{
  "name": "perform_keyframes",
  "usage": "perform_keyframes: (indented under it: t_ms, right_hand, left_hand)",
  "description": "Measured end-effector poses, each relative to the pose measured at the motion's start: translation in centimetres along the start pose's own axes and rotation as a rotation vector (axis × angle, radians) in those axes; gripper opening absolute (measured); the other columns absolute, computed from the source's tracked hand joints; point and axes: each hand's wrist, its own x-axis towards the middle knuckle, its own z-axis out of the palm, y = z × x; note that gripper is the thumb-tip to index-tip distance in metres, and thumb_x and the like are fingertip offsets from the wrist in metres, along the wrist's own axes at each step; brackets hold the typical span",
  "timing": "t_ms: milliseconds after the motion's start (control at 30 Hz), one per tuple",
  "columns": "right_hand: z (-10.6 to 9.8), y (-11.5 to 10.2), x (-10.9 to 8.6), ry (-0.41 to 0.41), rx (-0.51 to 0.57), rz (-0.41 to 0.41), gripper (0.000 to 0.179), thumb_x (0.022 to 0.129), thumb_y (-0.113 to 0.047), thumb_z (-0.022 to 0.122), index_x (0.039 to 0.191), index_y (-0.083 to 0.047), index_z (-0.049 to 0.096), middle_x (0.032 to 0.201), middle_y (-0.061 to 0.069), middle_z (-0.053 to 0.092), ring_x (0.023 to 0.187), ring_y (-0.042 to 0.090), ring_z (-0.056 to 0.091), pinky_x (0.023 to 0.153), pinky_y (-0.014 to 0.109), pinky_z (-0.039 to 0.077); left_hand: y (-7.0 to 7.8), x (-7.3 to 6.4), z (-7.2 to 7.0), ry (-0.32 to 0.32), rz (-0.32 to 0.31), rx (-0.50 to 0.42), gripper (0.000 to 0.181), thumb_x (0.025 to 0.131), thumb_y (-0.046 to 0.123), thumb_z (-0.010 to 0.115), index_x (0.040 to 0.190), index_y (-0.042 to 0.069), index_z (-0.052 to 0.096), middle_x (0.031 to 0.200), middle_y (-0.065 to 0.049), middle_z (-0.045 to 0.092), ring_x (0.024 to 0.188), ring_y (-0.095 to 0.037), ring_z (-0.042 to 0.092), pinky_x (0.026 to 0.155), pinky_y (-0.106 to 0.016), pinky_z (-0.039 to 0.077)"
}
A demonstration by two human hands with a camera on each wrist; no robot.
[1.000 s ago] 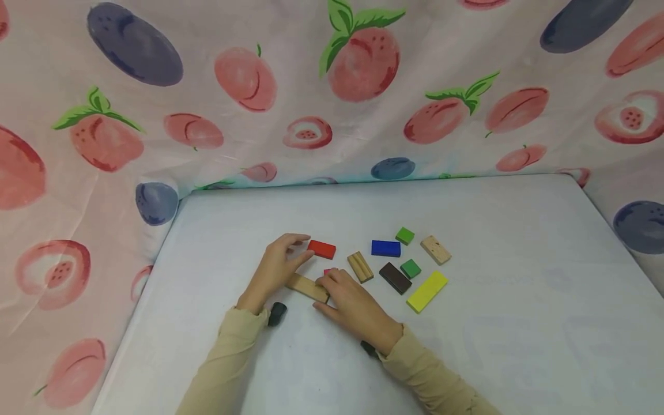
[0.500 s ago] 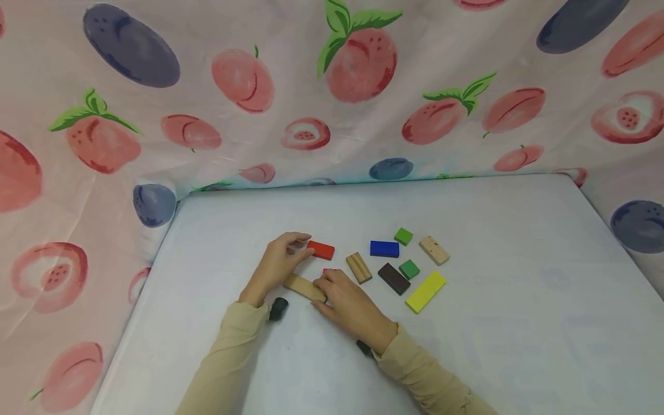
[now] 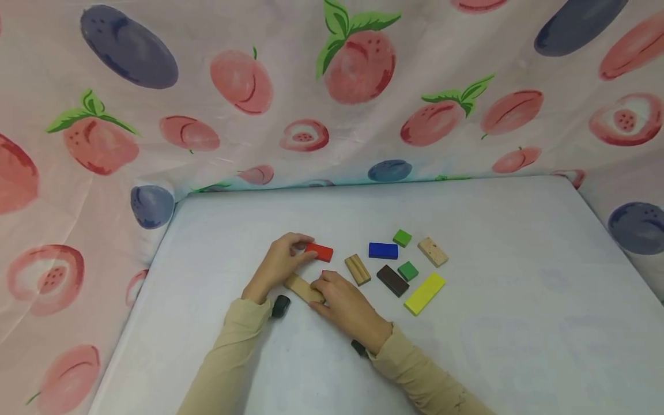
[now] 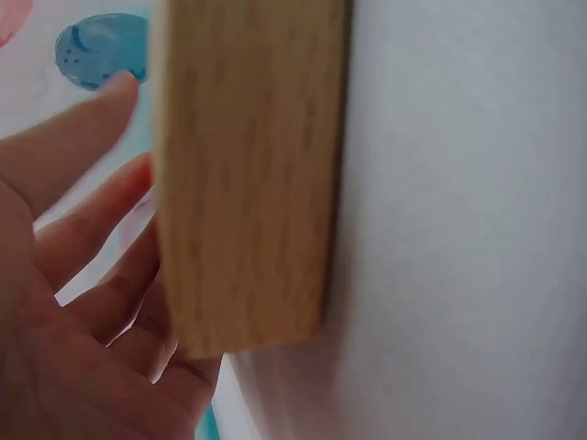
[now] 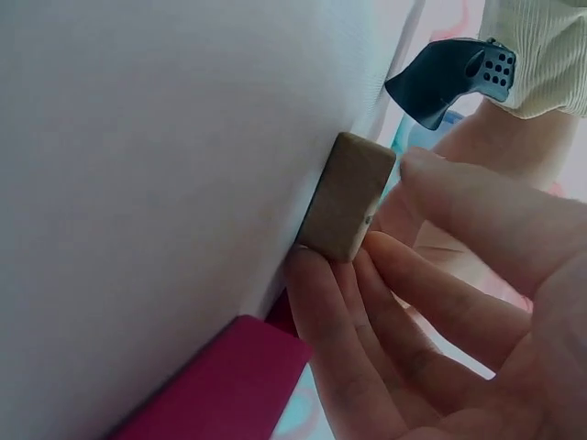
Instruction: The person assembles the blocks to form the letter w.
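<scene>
A long plain wooden block (image 3: 298, 285) lies between the hands and fills the middle of the left wrist view. The right hand (image 3: 349, 302) pinches its right end, with fingertips along one side and the thumb at the opposite corner in the right wrist view. Around the left end of a red block (image 3: 321, 252), the left hand (image 3: 276, 264) has its thumb and index finger spread, close to or touching it. The wooden block hides the red one in the left wrist view. A magenta block (image 5: 220, 385) sits beside the right fingertips, mostly covered in the head view.
Right of the hands lie a grooved wooden block (image 3: 358, 270), a blue block (image 3: 383, 251), a dark brown block (image 3: 392, 280), a yellow block (image 3: 424, 294), two green squares (image 3: 402, 238) and a pale wooden block (image 3: 433, 252). A fruit-print curtain (image 3: 249, 138) borders the white table (image 3: 519, 276).
The left hand has edged right, bringing its thumb and index finger further over the red block's end. The right thumb and fingers have drawn closer on the wooden block. The other blocks keep their places.
</scene>
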Motion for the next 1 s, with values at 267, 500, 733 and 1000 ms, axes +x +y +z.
perform_keyframes:
  t_ms: [267, 500, 733, 1000]
  right_hand:
    - [-0.01, -0.27, 0.18, -0.021, 0.021, 0.043, 0.032, 0.084, -0.022, 0.081, 0.109, -0.005, 0.071, 0.096, 0.002, 0.061, 0.085, 0.01, 0.055, 0.078, 0.022, 0.053]
    - [-0.07, -0.34, 0.33, -0.017, 0.044, 0.067, 0.032, 0.083, -0.021, 0.082, 0.109, -0.005, 0.072, 0.098, 0.002, 0.063, 0.088, 0.012, 0.058, 0.082, 0.025, 0.055]
    - [0.07, -0.73, 0.39, 0.0, 0.117, 0.139, 0.031, 0.082, -0.016, 0.083, 0.109, -0.004, 0.073, 0.098, 0.004, 0.065, 0.089, 0.014, 0.059, 0.084, 0.028, 0.055]
    - [0.13, -1.03, 0.31, 0.03, 0.134, 0.149, 0.028, 0.081, -0.011, 0.083, 0.106, -0.001, 0.074, 0.097, 0.007, 0.066, 0.09, 0.018, 0.061, 0.084, 0.032, 0.055]
  left_hand:
    - [-0.09, -0.08, 0.07, -0.018, -0.016, 0.002, 0.032, 0.09, 0.013, 0.073, 0.121, 0.007, 0.069, 0.119, -0.01, 0.065, 0.108, -0.025, 0.058, 0.095, -0.041, 0.049]
    - [-0.09, 0.0, 0.08, -0.015, -0.023, -0.005, 0.031, 0.091, 0.014, 0.073, 0.121, 0.009, 0.069, 0.118, -0.01, 0.065, 0.109, -0.026, 0.059, 0.096, -0.042, 0.049]
    - [0.06, -0.16, -0.09, -0.016, -0.024, -0.019, 0.031, 0.091, 0.01, 0.072, 0.121, 0.008, 0.068, 0.119, -0.011, 0.064, 0.108, -0.027, 0.059, 0.095, -0.043, 0.049]
    - [-0.02, -0.14, -0.19, -0.023, -0.034, -0.014, 0.031, 0.09, 0.008, 0.072, 0.121, 0.008, 0.068, 0.119, -0.011, 0.065, 0.108, -0.028, 0.06, 0.096, -0.044, 0.05]
